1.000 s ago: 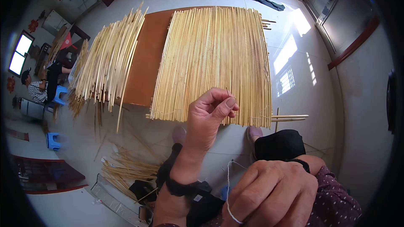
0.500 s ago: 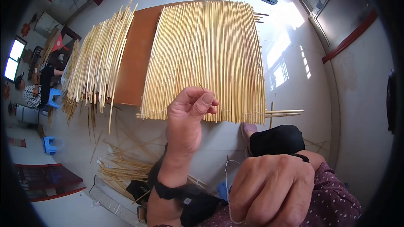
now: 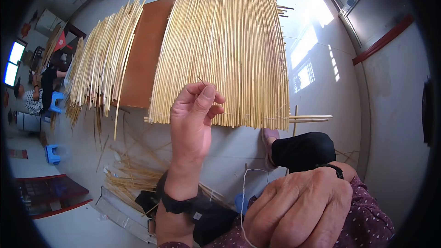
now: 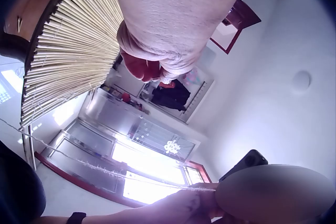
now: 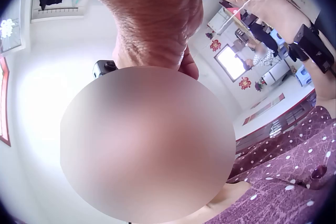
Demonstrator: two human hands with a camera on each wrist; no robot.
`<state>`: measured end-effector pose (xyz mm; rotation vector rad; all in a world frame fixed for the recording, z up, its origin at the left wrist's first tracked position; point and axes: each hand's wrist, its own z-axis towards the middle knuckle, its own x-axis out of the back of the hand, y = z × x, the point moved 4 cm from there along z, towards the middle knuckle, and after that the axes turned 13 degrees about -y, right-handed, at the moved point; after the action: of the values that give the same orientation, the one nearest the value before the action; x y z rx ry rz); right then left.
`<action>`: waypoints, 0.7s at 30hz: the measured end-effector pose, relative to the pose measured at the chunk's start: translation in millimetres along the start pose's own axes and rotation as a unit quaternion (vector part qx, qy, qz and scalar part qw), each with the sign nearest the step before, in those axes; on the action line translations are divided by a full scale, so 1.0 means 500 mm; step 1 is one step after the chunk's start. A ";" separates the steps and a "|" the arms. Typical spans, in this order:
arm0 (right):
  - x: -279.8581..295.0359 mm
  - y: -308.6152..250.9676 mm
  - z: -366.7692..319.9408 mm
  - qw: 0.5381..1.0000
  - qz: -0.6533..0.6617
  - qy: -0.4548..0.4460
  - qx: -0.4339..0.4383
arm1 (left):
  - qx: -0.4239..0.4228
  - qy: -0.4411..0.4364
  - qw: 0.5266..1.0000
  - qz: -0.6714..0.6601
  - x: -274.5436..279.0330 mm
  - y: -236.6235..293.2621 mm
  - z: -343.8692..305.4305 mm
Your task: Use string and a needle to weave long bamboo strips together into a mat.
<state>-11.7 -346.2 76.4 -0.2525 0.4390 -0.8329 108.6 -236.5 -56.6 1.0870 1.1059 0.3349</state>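
In the head view my left hand [image 3: 190, 119] pinches a thin dark needle [image 3: 201, 80] between thumb and forefinger, its tip poking up to the left. Behind it lies a mat of straight reed stalks [image 3: 225, 55], its near edge stitched with thread. My right hand [image 3: 298, 211] is raised close to the camera, back of the hand outward and fingers curled. A white thread [image 3: 243, 193] loops beside it, and the left wrist view has this thread [image 4: 105, 171] running taut to that hand near the blurred head. The right fingertips are hidden.
A brown board [image 3: 142, 59] lies under the mat, with a pile of loose stalks [image 3: 103, 55] on its left. More stalks [image 3: 133, 179] are scattered on the floor. Two poles [image 3: 312, 119] stick out at the mat's right. Another person [image 3: 39, 94] sits at far left.
My left hand has moved left across the mat's near edge, and the needle now leans left. The right hand stays near the head with the thread. The head view has shifted slightly.
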 end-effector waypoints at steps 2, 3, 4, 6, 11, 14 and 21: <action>-0.001 0.000 0.001 0.999 0.002 -0.036 -0.012 | -0.002 0.000 1.000 0.005 -0.005 -0.001 -0.001; -0.002 0.004 -0.004 1.000 0.015 -0.011 0.003 | -0.005 0.003 1.000 0.011 -0.006 0.000 -0.001; -0.001 0.007 -0.008 0.999 0.029 0.014 0.017 | -0.006 0.001 1.000 0.010 -0.008 0.001 -0.002; -0.001 0.012 -0.008 0.999 0.031 0.018 0.034 | -0.006 0.006 1.000 0.016 -0.010 0.002 -0.004; 0.008 0.003 -0.032 0.999 0.031 0.008 -0.021 | -0.011 -0.010 1.000 0.007 -0.012 0.007 -0.008; 0.048 0.013 -0.012 0.983 0.094 -0.094 -0.127 | -0.016 -0.021 1.000 -0.001 -0.015 0.010 -0.010; 0.114 0.058 -0.065 0.911 -0.173 0.115 -0.357 | -0.088 -0.086 0.992 -0.010 -0.028 0.027 -0.017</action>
<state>25.7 -372.3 20.8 -0.9382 0.9374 -1.0284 98.4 -235.2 -38.1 0.9301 0.9155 0.3114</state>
